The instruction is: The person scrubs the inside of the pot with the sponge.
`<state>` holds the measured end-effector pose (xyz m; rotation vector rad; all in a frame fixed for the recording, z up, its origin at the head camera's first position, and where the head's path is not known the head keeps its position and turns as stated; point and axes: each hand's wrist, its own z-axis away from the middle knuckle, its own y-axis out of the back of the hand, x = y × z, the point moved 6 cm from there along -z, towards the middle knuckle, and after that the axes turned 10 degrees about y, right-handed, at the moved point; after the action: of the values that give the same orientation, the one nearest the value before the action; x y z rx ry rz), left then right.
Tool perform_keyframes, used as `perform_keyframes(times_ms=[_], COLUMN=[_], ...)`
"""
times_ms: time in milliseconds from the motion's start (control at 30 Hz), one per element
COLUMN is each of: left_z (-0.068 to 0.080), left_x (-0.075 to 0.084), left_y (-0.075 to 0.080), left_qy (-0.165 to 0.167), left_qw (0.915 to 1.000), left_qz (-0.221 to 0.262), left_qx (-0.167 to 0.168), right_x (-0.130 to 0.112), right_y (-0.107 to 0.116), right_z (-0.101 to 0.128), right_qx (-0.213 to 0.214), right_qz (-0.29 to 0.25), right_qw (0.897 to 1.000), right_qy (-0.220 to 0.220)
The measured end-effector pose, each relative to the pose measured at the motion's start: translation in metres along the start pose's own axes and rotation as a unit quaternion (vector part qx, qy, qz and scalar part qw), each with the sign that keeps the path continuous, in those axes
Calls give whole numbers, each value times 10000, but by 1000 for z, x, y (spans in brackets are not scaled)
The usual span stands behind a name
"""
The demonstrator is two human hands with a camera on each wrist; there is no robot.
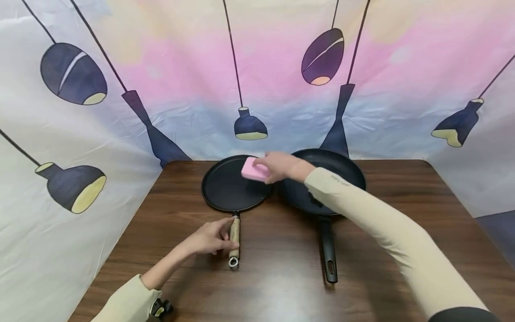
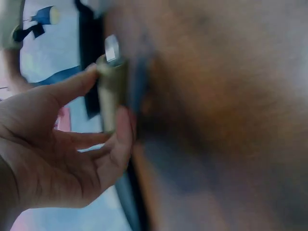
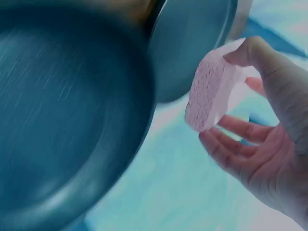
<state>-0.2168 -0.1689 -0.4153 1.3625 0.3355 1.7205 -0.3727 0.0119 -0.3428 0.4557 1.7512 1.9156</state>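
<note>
A pink sponge is pinched by the right hand over the 2 o'clock rim of the flat griddle pan. The griddle's wooden handle is gripped between thumb and fingers of the left hand. Just beside it, at 3 o'clock, a black frying pan is set, the two rims almost touching. Bare dark wood tabletop is left open toward 3 and 6 o'clock. A lamp-printed backdrop is hung behind the far edge.
</note>
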Motion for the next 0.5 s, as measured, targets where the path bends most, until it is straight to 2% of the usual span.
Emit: perform_keyframes(times_ms=[67, 133, 233, 300, 333, 400, 433, 500], left_z=[-2, -5, -11, -16, -18, -22, -23, -25], left_x=[11, 24, 44, 57, 63, 74, 79, 89], left_y=[7, 11, 6, -3, -9, -25, -35, -56], left_qy=[-317, -646, -1175, -1403, -1436, -1206, -1023, -582], left_qw=[9980, 9947, 9917, 9885, 9863, 9788, 9724, 9542], left_qz=[-433, -545, -54, 455, 795, 1631, 2030, 2746], left_qx=[338, 578, 519, 335, 194, -275, -531, -1036], right_x=[21, 41, 69, 84, 89, 97, 98, 99], right_y=[6, 10, 8, -1, -7, -22, -30, -48], right_z=[21, 41, 67, 81, 86, 94, 96, 98], right_qx=[140, 258, 280, 189, 101, -140, -322, -714], right_qz=[-76, -80, -139, -241, -300, -412, -482, -630], right_qw=[9994, 9979, 9941, 9908, 9890, 9867, 9858, 9840], right_qy=[-314, -585, -1043, -1319, -1443, -1564, -1576, -1509])
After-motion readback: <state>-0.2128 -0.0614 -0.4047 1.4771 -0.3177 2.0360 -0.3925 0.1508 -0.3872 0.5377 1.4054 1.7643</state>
